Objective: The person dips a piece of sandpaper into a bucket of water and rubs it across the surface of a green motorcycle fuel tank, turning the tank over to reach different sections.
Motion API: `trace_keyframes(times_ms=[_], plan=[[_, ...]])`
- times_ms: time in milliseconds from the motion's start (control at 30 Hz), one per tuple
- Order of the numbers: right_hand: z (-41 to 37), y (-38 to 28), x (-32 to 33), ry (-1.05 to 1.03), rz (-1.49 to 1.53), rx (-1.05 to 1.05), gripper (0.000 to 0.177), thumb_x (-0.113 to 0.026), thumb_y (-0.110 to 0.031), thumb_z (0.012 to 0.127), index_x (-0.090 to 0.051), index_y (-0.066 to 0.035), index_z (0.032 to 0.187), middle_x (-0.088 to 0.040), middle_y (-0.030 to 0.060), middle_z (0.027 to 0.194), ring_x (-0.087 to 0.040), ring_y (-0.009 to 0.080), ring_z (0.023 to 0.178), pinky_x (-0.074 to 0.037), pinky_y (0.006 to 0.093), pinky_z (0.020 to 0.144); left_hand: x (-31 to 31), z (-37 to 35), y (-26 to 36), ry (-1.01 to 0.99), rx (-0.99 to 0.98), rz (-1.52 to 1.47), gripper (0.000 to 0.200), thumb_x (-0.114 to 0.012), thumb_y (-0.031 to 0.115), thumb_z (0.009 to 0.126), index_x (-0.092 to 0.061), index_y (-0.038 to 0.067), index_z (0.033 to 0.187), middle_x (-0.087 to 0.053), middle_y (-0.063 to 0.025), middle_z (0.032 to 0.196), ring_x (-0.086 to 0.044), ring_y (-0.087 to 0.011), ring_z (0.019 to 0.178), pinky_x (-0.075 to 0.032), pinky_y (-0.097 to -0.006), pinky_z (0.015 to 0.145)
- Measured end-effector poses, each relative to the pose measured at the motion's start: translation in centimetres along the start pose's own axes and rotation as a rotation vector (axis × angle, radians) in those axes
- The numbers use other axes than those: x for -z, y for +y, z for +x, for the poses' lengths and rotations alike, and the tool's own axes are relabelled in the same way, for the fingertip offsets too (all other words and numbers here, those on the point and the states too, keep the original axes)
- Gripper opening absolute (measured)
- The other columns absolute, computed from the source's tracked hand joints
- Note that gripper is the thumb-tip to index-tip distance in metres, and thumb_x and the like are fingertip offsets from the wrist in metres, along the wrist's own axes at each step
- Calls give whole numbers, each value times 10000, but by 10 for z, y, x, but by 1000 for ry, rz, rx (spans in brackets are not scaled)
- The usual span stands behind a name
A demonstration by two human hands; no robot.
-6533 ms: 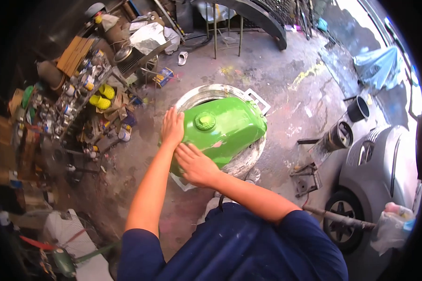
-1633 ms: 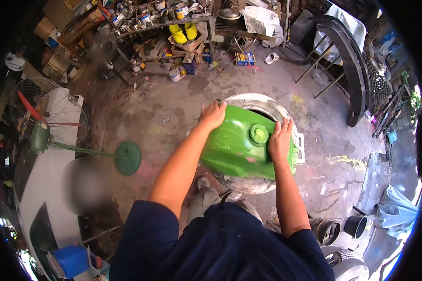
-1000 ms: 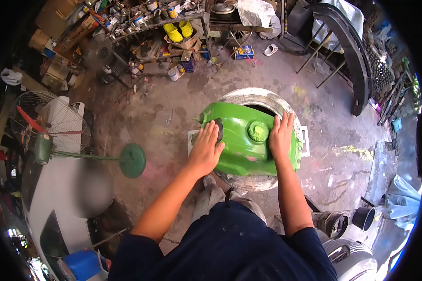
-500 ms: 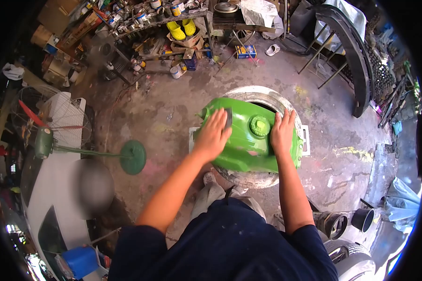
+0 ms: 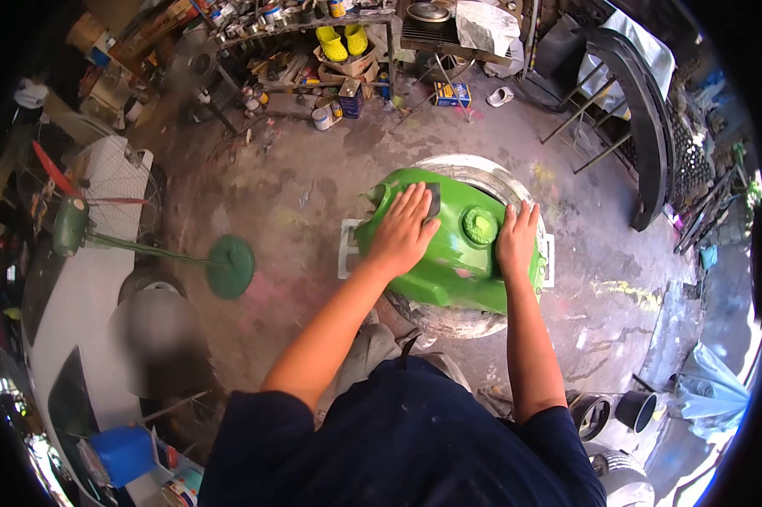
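Observation:
A green motorcycle fuel tank (image 5: 449, 270) with a round, rough green filler cap (image 5: 481, 226) lies across a whitish worn tire (image 5: 457, 324). My left hand (image 5: 405, 230) presses flat on the tank's left part, fingers pointing up and to the right. Under its fingertips sits a dark grey piece of sandpaper (image 5: 433, 201), partly covered by the fingers. On the tank's right side, just beyond the cap, my right hand (image 5: 517, 241) rests with fingers extended and holds nothing.
A green stand fan (image 5: 230, 266) is at the left, near a white car (image 5: 68, 296). Yellow clogs (image 5: 344, 44) and paint cans (image 5: 323, 117) are by a cluttered shelf. A black bumper (image 5: 643, 127) leans at upper right; black buckets (image 5: 636, 411) are at lower right.
My left hand and the sandpaper have slid slightly up and right over the tank, closer to the cap. My right hand keeps its place on the tank. The camera view has shifted a little.

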State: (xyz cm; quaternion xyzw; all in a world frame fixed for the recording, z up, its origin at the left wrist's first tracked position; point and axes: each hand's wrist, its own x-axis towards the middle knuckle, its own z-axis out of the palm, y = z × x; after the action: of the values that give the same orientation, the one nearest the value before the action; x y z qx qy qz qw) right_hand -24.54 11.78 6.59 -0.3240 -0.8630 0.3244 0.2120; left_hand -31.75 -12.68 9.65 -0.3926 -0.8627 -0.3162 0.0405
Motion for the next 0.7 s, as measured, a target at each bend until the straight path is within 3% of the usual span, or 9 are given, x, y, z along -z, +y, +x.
trace_keyframes(times_ms=[100, 200, 300, 400, 467, 567, 633, 700], plan=[[3, 1, 0, -37, -66, -6, 599, -402, -411, 1077, -432, 31, 1479, -259, 321, 1600, -305, 477, 1461, -303, 477, 1189, -1, -11, 1, 38, 26, -8, 571, -422, 324, 1076, -366, 2, 1544, -323, -198, 1625, -276, -358, 1517, -215, -460, 1249], [-7, -13, 5, -70, -117, 9, 598, -387, -410, 1079, -428, 27, 1485, -261, 314, 1603, -318, 473, 1456, -303, 475, 1186, -11, -81, -17, 205, 117, -193, 576, -408, 324, 1086, -363, -29, 1538, -335, -213, 1617, -285, -373, 1513, -235, -450, 1240], [-13, -12, 4, -56, -143, 52, 598, -367, -413, 1083, -432, 24, 1486, -268, 311, 1603, -323, 468, 1455, -300, 471, 1185, -15, -127, -39, 249, 219, -469, 568, -402, 308, 1087, -345, -8, 1555, -333, -212, 1620, -280, -386, 1514, -245, -449, 1231], [-1, 22, -8, -37, -114, 142, 606, -339, -423, 1088, -439, 25, 1484, -277, 315, 1598, -321, 464, 1457, -296, 467, 1185, -8, -117, -42, 214, 182, -404, 564, -387, 311, 1089, -333, 20, 1568, -328, -209, 1623, -289, -389, 1509, -252, -452, 1227], [8, 18, -1, -58, -49, 45, 630, -310, -447, 1091, -425, 24, 1494, -278, 312, 1599, -306, 465, 1464, -295, 466, 1187, -10, -93, -40, 206, 132, -315, 559, -373, 344, 1092, -356, 40, 1561, -352, -187, 1613, -316, -369, 1498, -274, -443, 1218], [13, 22, -3, -128, -56, 77, 644, -305, -463, 1088, -410, 19, 1503, -295, 301, 1594, -306, 450, 1469, -295, 465, 1189, 1, -66, -32, 200, 91, -282, 564, -383, 373, 1087, -388, 31, 1535, -387, -163, 1594, -348, -351, 1479, -302, -440, 1203], [11, 19, -3, -120, -38, 61, 653, -302, -473, 1087, -407, 19, 1503, -307, 297, 1589, -307, 442, 1471, -291, 466, 1191, 0, -80, -40, 208, 96, -295, 566, -381, 376, 1087, -386, 31, 1536, -389, -166, 1591, -360, -355, 1470, -306, -439, 1198], [9, 21, -1, -144, -124, 186, 658, -302, -480, 1086, -410, 19, 1501, -313, 297, 1585, -307, 439, 1470, -286, 465, 1192, -6, -102, -47, 220, 145, -350, 564, -350, 381, 1095, -380, 51, 1552, -370, -173, 1606, -339, -353, 1488, -266, -454, 1215]])
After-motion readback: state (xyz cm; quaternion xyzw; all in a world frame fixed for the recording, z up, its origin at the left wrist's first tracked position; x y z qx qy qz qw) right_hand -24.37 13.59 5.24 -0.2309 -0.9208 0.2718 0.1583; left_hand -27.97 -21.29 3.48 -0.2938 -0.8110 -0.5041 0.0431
